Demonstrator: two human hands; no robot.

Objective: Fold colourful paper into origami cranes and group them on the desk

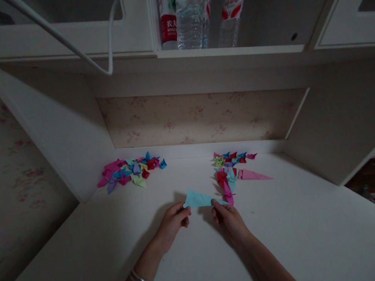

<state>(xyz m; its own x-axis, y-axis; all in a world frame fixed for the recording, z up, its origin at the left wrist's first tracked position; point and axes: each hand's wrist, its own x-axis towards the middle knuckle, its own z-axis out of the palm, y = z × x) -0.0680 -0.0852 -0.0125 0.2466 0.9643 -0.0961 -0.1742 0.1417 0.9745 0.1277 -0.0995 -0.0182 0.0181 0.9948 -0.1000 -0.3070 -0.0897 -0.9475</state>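
Note:
A light blue sheet of folded paper stretches between my hands, low over the white desk. It has a pointed, roughly triangular outline with creases across it. My left hand pinches its left corner between thumb and fingers. Toward the narrow right end, my right hand grips it the same way. Just beyond my right hand lie folded paper pieces in red, pink and light blue, with a long pink folded point sticking out to the right.
At the back left of the desk is a heap of colourful folded papers. A smaller row of folded papers lies at the back right. Overhead, a shelf holds plastic bottles, and a white cable hangs down.

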